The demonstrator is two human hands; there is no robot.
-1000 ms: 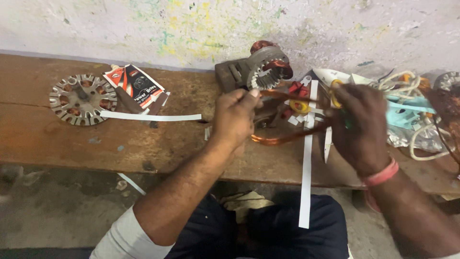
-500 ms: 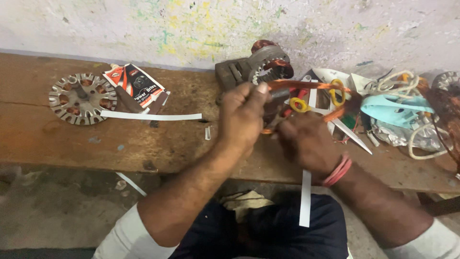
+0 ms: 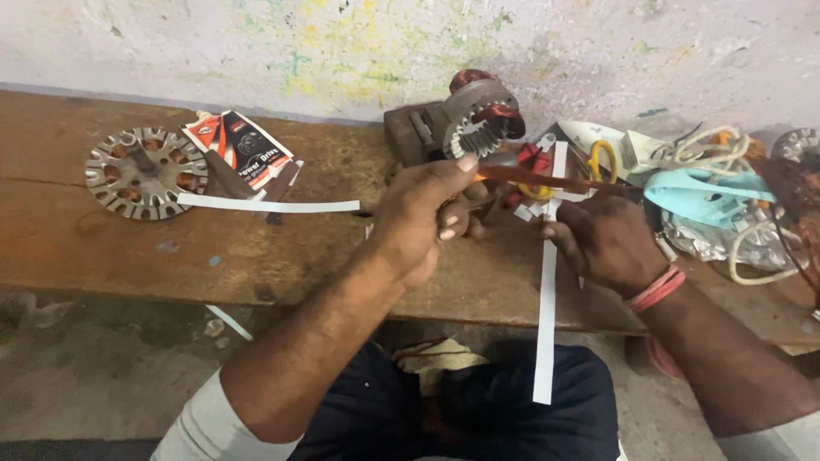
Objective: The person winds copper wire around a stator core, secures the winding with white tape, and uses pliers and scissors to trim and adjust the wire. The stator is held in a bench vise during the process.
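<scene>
A person's left hand (image 3: 423, 218) is closed around one end of a thin loop of copper-coloured wire (image 3: 534, 176), held just above a worn brown wooden worktop (image 3: 128, 248). The right hand (image 3: 608, 241), closed, pinches a long narrow strip of white paper (image 3: 547, 316) that hangs down past the worktop's front edge. The wire looks light and springy, easily bent; it is probably best held near its end. The paper looks flimsy, best pinched near the top. A grey metal motor stator with copper windings (image 3: 478, 119) stands just behind the hands.
</scene>
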